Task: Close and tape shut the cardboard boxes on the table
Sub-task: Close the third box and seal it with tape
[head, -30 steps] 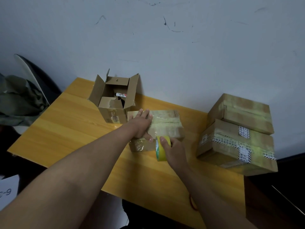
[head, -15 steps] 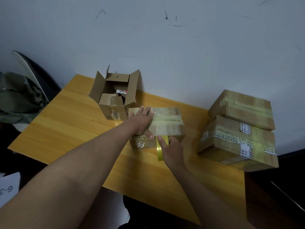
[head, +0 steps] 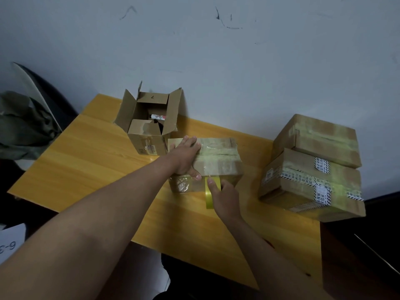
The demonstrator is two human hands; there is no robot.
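At the near face of the closed box (head: 216,161), which sits about mid-table on the yellow table (head: 86,161), the right hand (head: 225,198) grips the yellow tape roll (head: 211,192), thumb laid over its upper edge and the other fingers wrapped out of sight behind it. The roll stands on edge against the box's front wall, so the step in hand looks like running a strip down over that front edge. To do it well, the roll should be kept taut and square to the edge, drawn low enough down the wall to anchor, then rubbed flat before tearing. The left hand (head: 186,156) lies on the box top with fingers spread nearly straight and the thumb hooked over the front edge, pressing the box in place; it should keep the flaps level so the seam does not gape. Behind, just beside the closed box, an open box (head: 149,126) with its flaps raised awaits closing, its contents mostly shadowed. Well to the right, two taped boxes (head: 313,167) are stacked. Whether a strip is actually stuck to the box is hard to tell, as the tape is glossy and the light dim.
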